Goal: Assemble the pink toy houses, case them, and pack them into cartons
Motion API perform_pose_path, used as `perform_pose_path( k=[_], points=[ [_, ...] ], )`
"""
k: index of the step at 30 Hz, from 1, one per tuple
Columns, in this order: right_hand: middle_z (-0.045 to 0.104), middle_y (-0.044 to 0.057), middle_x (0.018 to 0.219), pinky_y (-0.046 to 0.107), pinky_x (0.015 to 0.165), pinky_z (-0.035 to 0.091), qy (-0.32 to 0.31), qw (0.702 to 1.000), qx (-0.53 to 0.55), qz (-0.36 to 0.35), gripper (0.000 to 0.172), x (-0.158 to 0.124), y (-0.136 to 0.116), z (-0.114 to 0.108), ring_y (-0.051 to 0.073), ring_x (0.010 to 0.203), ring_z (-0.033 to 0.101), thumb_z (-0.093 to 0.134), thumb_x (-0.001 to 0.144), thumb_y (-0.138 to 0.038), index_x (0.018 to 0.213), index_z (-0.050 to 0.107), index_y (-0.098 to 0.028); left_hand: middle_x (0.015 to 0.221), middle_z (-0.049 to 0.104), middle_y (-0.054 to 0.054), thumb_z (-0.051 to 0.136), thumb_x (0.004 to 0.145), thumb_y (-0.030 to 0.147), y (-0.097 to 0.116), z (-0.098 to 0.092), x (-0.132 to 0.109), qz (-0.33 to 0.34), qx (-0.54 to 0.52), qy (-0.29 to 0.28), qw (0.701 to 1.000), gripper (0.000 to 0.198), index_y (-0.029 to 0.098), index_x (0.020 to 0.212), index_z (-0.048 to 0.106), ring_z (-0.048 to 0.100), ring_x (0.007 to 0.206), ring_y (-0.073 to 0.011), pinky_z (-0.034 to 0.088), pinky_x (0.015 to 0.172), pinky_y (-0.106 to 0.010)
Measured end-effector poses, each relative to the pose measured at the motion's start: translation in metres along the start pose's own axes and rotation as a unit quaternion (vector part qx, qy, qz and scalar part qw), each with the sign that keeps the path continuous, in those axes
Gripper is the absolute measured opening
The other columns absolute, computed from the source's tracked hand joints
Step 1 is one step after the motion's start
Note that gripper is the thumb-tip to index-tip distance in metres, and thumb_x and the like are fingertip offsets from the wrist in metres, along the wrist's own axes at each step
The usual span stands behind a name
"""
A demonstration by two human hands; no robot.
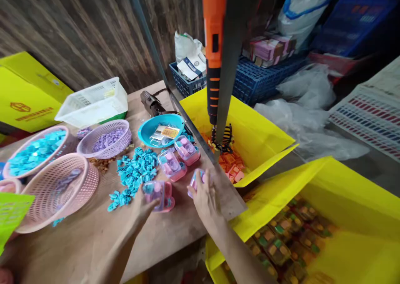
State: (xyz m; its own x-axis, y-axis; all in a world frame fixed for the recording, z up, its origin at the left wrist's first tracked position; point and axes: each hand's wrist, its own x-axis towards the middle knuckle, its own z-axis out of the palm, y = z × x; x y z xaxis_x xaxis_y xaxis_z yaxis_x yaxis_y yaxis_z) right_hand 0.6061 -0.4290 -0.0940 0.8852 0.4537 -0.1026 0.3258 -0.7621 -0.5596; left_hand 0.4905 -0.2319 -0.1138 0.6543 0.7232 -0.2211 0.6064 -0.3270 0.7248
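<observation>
My left hand (143,202) is closed on the near side of a small clear plastic case (158,194) with pink and blue parts inside, low over the brown tabletop. To the right, my right hand (206,194) grips a similar purple and pink case (196,183) near the table's right edge; its fingers partly cover it. Just beyond my hands, a clear-lidded pink case (171,165) and another pink case (186,149) sit side by side. A loose heap of turquoise plastic pieces (136,167) lies left of the cases.
Baskets of turquoise (39,150) and purple pieces (109,140) stand left, beside a pink basket (75,192). Behind the cases is a blue bowl (143,129) with packets. An orange-handled tool (214,67) hangs by a metal post. Yellow bins (353,184) flank the right edge.
</observation>
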Motion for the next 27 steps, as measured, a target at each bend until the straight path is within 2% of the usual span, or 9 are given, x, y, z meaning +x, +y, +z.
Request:
perform_pose_path(
  k=[2, 4, 8, 10, 14, 17, 21, 24, 27],
  points=[
    [0.047, 0.024, 0.125, 0.049, 0.083, 0.048, -0.007, 0.999, -0.001, 0.034, 0.047, -0.014, -0.001, -0.011, 0.037, 0.109, 0.051, 0.053, 0.083, -0.029, 0.126, 0.048, -0.011, 0.12, 0.048, -0.017, 0.068, 0.053, 0.04, -0.002, -0.013, -0.015, -0.017, 0.03, -0.076, 0.997, 0.091, 0.01, 0.131, 0.034, 0.05, 0.109, -0.0317, 0.045, 0.088, -0.042],
    [0.054, 0.021, 0.115, 0.053, 0.091, 0.041, -0.041, 0.999, -0.009, -0.004, 0.04, -0.011, -0.001, -0.032, 0.038, 0.109, 0.05, 0.064, 0.074, -0.023, 0.112, 0.058, -0.012, 0.131, 0.038, -0.019, 0.067, 0.056, 0.047, 0.007, -0.027, -0.023, -0.05, 0.032, -0.155, 0.986, 0.092, 0.012, 0.134, 0.033, 0.053, 0.105, -0.0299, 0.049, 0.08, -0.037],
    [0.063, 0.008, 0.104, 0.049, 0.105, 0.025, -0.268, 0.946, -0.018, -0.179, 0.058, 0.025, -0.005, -0.062, 0.031, 0.113, 0.048, 0.082, 0.036, -0.007, 0.092, 0.066, -0.016, 0.124, 0.047, -0.014, 0.068, 0.054, 0.057, 0.028, -0.04, -0.014, -0.119, 0.043, -0.282, 0.951, 0.089, 0.017, 0.129, 0.044, 0.057, 0.092, -0.0266, 0.051, 0.061, -0.029],
    [0.067, -0.001, 0.089, 0.042, 0.1, 0.033, -0.358, 0.916, -0.029, -0.181, 0.052, 0.04, -0.011, -0.059, 0.023, 0.101, 0.057, 0.079, 0.033, -0.004, 0.082, 0.066, -0.018, 0.113, 0.055, -0.013, 0.067, 0.053, 0.061, 0.029, -0.038, -0.009, -0.128, 0.066, -0.319, 0.937, 0.087, 0.017, 0.126, 0.049, 0.058, 0.089, -0.0267, 0.05, 0.056, -0.028],
    [0.061, -0.006, 0.057, 0.037, 0.088, 0.043, -0.4, 0.905, -0.036, -0.139, 0.024, 0.048, -0.017, -0.034, 0.021, 0.079, 0.063, 0.075, 0.041, -0.006, 0.053, 0.059, -0.019, 0.102, 0.062, -0.011, 0.066, 0.053, 0.063, 0.017, -0.026, -0.008, -0.069, 0.111, -0.315, 0.94, 0.083, 0.017, 0.12, 0.052, 0.061, 0.08, -0.0259, 0.051, 0.054, -0.029],
    [0.066, 0.001, 0.071, 0.04, 0.083, 0.045, -0.344, 0.918, -0.03, -0.193, 0.022, 0.03, -0.002, -0.033, 0.026, 0.082, 0.062, 0.077, 0.046, -0.019, 0.063, 0.064, -0.018, 0.081, 0.067, -0.006, 0.064, 0.051, 0.067, 0.014, -0.021, -0.01, -0.039, 0.148, -0.303, 0.94, 0.07, 0.02, 0.102, 0.059, 0.062, 0.066, -0.0273, 0.051, 0.05, -0.034],
    [0.061, 0.01, 0.112, 0.039, 0.091, 0.041, -0.168, 0.966, 0.09, -0.177, 0.073, -0.041, 0.053, -0.082, 0.028, 0.101, 0.056, 0.078, 0.047, -0.032, 0.115, 0.056, -0.016, 0.083, 0.07, -0.004, 0.072, 0.044, 0.062, 0.033, -0.016, -0.03, -0.005, 0.073, -0.341, 0.937, 0.056, 0.028, 0.087, 0.061, 0.064, 0.083, -0.0349, 0.055, 0.071, -0.043],
    [0.056, 0.003, 0.121, 0.032, 0.087, 0.044, -0.067, 0.966, 0.247, 0.029, 0.079, -0.114, 0.124, -0.13, 0.022, 0.102, 0.057, 0.075, 0.056, -0.034, 0.128, 0.044, -0.027, 0.102, 0.068, -0.004, 0.07, 0.046, 0.062, 0.066, 0.02, -0.073, 0.035, 0.038, -0.418, 0.907, 0.067, 0.034, 0.106, 0.058, 0.063, 0.091, -0.0361, 0.055, 0.071, -0.045],
    [0.061, 0.005, 0.112, 0.035, 0.08, 0.047, 0.09, 0.908, 0.26, 0.315, 0.075, -0.172, 0.215, -0.148, 0.024, 0.093, 0.061, 0.073, 0.056, -0.039, 0.125, 0.045, -0.026, 0.1, 0.068, -0.006, 0.072, 0.05, 0.053, 0.103, 0.113, -0.133, 0.106, 0.026, -0.507, 0.855, 0.072, 0.031, 0.116, 0.054, 0.064, 0.084, -0.0336, 0.054, 0.067, -0.045]
  ],
)
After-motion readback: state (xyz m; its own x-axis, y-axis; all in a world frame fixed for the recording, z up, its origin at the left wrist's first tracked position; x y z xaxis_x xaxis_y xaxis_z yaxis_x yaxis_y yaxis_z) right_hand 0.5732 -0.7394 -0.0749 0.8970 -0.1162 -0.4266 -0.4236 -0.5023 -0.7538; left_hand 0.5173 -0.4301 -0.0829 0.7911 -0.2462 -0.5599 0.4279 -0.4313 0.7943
